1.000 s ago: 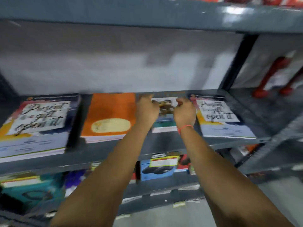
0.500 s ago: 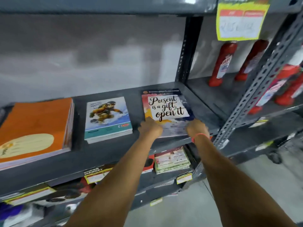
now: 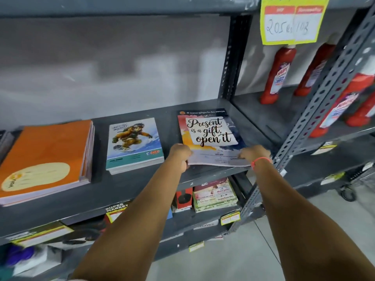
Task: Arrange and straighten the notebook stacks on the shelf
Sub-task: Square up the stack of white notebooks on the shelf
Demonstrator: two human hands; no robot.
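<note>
Both hands are gripping the near edge of the "Present is a gift, open it" notebook [image 3: 211, 136]. The left hand [image 3: 179, 154] is holding its near left corner, with the grip closed on that corner, fingers curled and knuckles facing the camera. The right hand [image 3: 254, 153] is pressing on the near right corner, with the grip closed on the cover edge; an orange wrist band [image 3: 260, 159] is sitting just behind it. The near edge of the notebook is lying at the front lip of the grey shelf [image 3: 142, 183], at the right end of the bay, just beside the perforated upright [image 3: 310, 112]. Whether more copies are lying beneath it cannot be told.

To its left, well apart, a snowboarder-cover notebook stack [image 3: 133, 145] is lying flat and fairly square. Further left, an orange notebook stack [image 3: 46, 159] is sitting with its page edges fanning unevenly at the right side.

On the shelf below, a red box [image 3: 183, 198] and a green-edged booklet stack [image 3: 216, 195] are showing between the forearms. In the right bay, red bottles [image 3: 278, 76] are standing upright at the far side, under a yellow price tag [image 3: 292, 21] hanging from the shelf above.
</note>
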